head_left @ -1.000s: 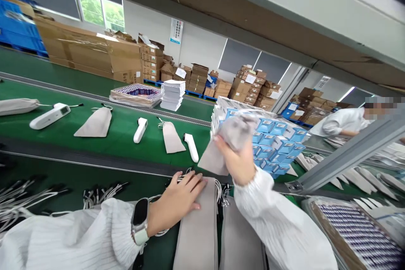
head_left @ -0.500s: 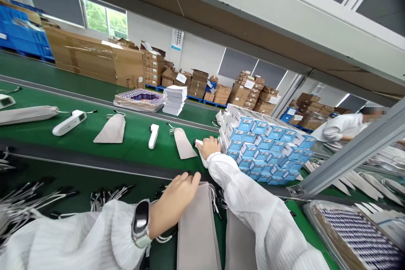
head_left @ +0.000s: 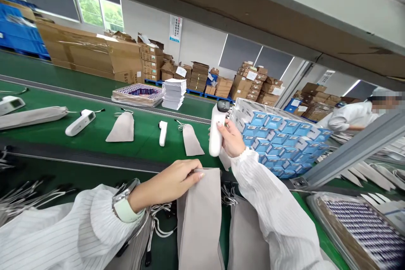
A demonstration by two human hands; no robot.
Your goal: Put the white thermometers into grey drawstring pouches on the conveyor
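R hand was flat on the green belt 0.5 s ago; now lifted, fingers clamped on the white handheld thermometer, upright above the belt. L hand fingertips now pinch the mouth of the top grey fabric pouch w/ drawstring, so pouch looks ready for loading.

My green belt carries white thermometers, grey pouches and stacked blue boxes; pouch stacks lie on the near bench.

thermometer: white, dark-tipped, upright, 12 o'clock of pouch
pouch: grey fabric, flat, top of stack
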